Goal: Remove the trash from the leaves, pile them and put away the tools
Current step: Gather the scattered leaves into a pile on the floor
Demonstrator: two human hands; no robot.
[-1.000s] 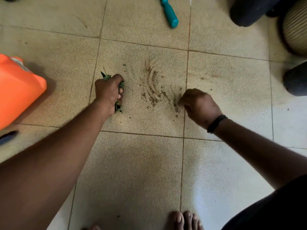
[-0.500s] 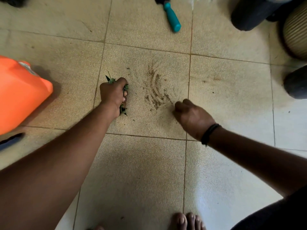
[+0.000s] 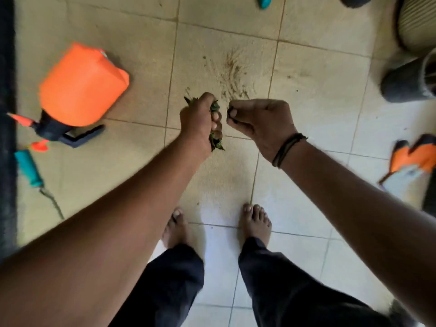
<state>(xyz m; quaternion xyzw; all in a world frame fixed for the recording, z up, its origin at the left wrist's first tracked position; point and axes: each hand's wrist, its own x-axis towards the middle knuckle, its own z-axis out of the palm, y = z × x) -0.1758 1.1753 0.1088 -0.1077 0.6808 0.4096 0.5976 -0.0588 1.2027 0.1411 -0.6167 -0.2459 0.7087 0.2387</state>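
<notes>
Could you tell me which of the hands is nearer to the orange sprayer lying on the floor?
Left. The left hand, gripping leaves, is just right of the orange sprayer; the right hand is farther right, beyond it.

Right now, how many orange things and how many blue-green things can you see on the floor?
Orange: 2, the big orange plastic sprayer jug and the orange and grey work glove.
Blue-green: 2, the teal tool handle near the left edge and the teal tool handle cut off at the top edge.
Total: 4.
</notes>
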